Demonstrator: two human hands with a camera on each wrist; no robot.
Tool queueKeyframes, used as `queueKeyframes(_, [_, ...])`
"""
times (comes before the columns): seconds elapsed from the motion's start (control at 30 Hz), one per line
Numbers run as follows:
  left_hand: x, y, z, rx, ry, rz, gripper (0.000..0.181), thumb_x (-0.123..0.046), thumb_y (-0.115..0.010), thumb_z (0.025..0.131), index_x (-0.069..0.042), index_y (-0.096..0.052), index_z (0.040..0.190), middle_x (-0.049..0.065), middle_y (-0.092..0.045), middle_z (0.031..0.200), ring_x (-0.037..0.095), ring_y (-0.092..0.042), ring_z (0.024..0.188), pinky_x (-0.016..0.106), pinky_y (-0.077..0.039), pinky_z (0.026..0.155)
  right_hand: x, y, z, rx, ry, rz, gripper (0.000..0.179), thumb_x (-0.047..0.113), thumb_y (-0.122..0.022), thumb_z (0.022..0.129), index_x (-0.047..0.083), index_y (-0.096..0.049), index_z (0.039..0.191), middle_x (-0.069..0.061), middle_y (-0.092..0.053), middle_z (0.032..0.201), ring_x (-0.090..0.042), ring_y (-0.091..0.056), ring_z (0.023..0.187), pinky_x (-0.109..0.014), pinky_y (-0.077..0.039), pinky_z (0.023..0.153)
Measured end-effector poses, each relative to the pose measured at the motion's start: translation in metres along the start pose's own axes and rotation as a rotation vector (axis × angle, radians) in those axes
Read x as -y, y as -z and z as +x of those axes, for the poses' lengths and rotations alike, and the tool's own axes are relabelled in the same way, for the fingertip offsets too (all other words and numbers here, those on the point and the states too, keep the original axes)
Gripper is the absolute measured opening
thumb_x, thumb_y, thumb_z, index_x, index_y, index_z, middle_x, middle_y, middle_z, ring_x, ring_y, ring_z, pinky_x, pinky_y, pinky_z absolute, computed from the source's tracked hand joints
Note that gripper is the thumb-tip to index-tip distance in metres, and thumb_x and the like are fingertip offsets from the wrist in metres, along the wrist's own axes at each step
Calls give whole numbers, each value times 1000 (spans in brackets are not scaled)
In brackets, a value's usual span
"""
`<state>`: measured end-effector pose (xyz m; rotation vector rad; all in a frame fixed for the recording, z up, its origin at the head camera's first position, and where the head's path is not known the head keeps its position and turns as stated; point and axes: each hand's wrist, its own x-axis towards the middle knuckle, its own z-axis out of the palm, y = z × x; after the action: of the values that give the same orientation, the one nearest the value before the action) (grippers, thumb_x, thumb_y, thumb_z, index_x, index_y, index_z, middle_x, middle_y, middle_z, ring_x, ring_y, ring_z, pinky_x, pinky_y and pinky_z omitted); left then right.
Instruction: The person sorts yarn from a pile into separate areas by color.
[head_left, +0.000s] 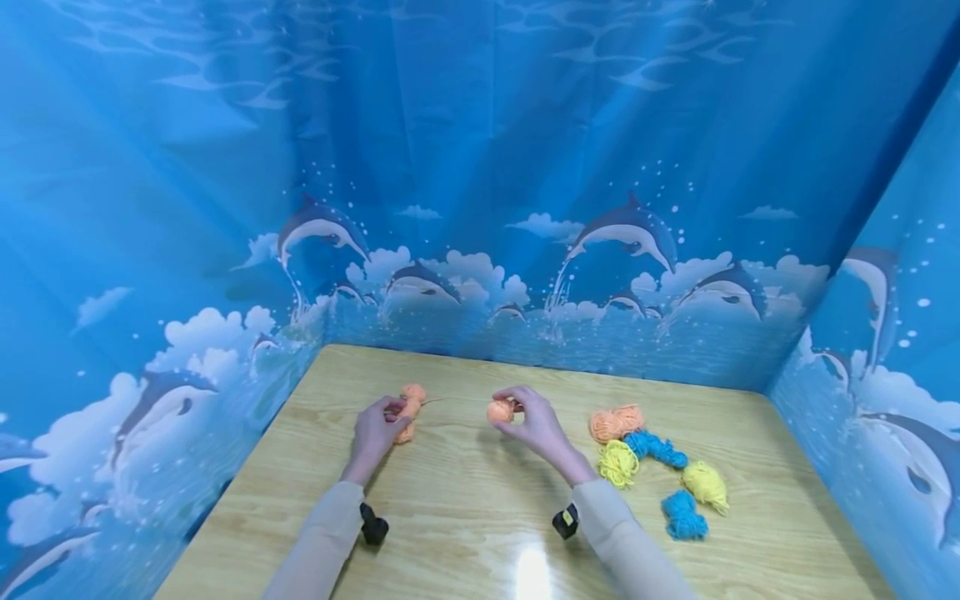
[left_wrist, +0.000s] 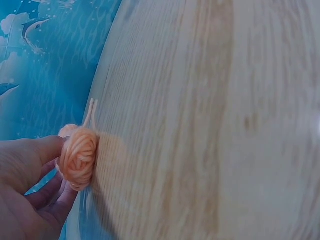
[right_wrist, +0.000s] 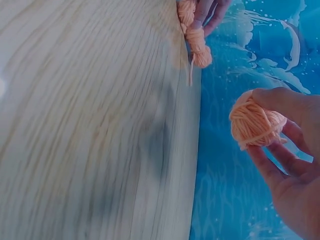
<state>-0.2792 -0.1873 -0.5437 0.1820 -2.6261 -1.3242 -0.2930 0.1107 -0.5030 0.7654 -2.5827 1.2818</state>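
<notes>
On the left of the wooden table, my left hand [head_left: 377,433] grips a long, lumpy peach yarn skein [head_left: 413,392]. Thumb and fingers close round its side, and a loose strand end sticks out at the far end. In the left wrist view, the wound end of this yarn faces the camera and hides the rest. To the right, my right hand [head_left: 536,421] holds a rounded peach yarn ball [right_wrist: 256,122] above the tabletop. Its thumb presses one side while the fingertips support the other. A gap of bare wood separates the two hands.
At the right of the table [head_left: 465,500] lies a loose group: a peach yarn bundle [head_left: 617,422], a blue skein [head_left: 656,448], a yellow ball [head_left: 618,463], a second yellow bundle [head_left: 705,486] and a blue bundle [head_left: 683,515]. A dolphin-print curtain [head_left: 480,167] surrounds the table's back and sides.
</notes>
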Motion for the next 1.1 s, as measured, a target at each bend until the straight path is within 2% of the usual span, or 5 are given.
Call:
queueKeyframes(0.33, [0, 0, 0, -4, -24, -9, 25, -4, -75, 88, 0, -70, 113, 17, -71, 109, 32, -69, 98, 45, -58, 85, 8, -19, 12, 23, 22, 8, 39, 3, -83, 82, 5, -69, 118, -13, -66, 114, -29, -65, 100, -47, -59, 86])
queueKeyframes(0.6, [-1, 1, 0, 10, -16, -7, 26, -6, -75, 90, -1, -70, 115, 17, -71, 109, 32, -69, 97, 46, -58, 83, 16, -35, 25, 57, 35, -30, 39, 6, -83, 82, 6, -69, 119, -12, -67, 115, -27, -65, 98, -44, -60, 85])
queueKeyframes(1.1, [0, 0, 2, 4, -11, -5, 25, -7, -76, 90, -1, -70, 113, 17, -72, 108, 31, -70, 97, 45, -58, 84, 16, -51, 36, 92, 26, -38, 40, 6, -83, 82, 5, -68, 120, -11, -66, 116, -26, -65, 100, -38, -59, 87])
